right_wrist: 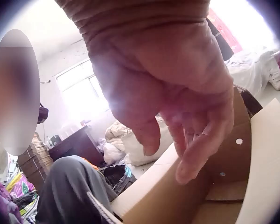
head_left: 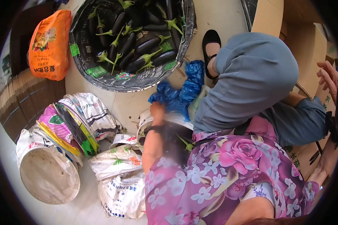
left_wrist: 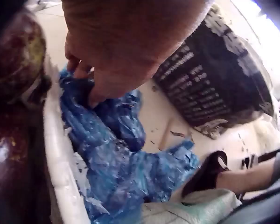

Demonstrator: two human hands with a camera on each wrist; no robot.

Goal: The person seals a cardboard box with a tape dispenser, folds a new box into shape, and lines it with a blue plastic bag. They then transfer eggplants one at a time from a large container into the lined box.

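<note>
From here, I see the person leaning over with the left arm reaching down, its wrist bent, toward the near side of the big round basket (head_left: pixel 112 85). The left hand (head_left: pixel 157 110) has its fingers bent and nearly closed, pinching a fold of the crumpled blue plastic bag (head_left: pixel 178 98). That bag lies on the person's side of the basket, just beside its rim.

The right arm is held out sideways, well to the right of the basket. The right hand (head_left: pixel 328 77) hangs in the air over an open cardboard box (right_wrist: pixel 224 186), its fingers loosely bent and spread a little apart, with nothing in their hold.

The basket has dark walls with green patches and holds a heap of glossy dark eggplants (head_left: pixel 150 47) with green stems. Nearer the person than the basket, partly under the left arm, sits a white-rimmed container (left_wrist: pixel 60 172) with more dark eggplants in it, right beside the blue plastic.

Left of the basket stands an orange bag (head_left: pixel 50 45). On the basket's near left, a round pale-mouthed container (head_left: pixel 50 176) lies on its side, its opening turned toward the person, with printed white sacks (head_left: pixel 120 187) near it.
</note>
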